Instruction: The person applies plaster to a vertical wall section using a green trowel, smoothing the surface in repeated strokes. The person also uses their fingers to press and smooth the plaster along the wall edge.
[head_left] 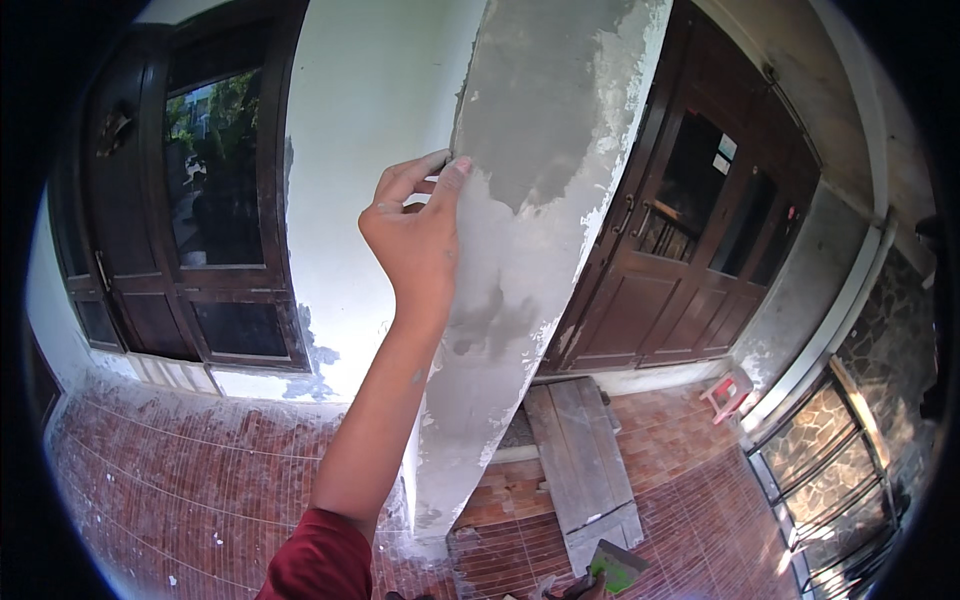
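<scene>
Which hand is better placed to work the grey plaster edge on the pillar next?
Left. The left hand is raised, thumb on the pillar corner at the grey plaster; no right hand shows there.

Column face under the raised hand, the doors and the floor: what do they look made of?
Column: grey cement render or skim coat, matte, patchy, over white paint, apparently partly damp. The left hand touches its corner edge. Doors: dark-stained wood with glass panes. Floor: reddish brick-like tiles smeared with pale dust.
</scene>
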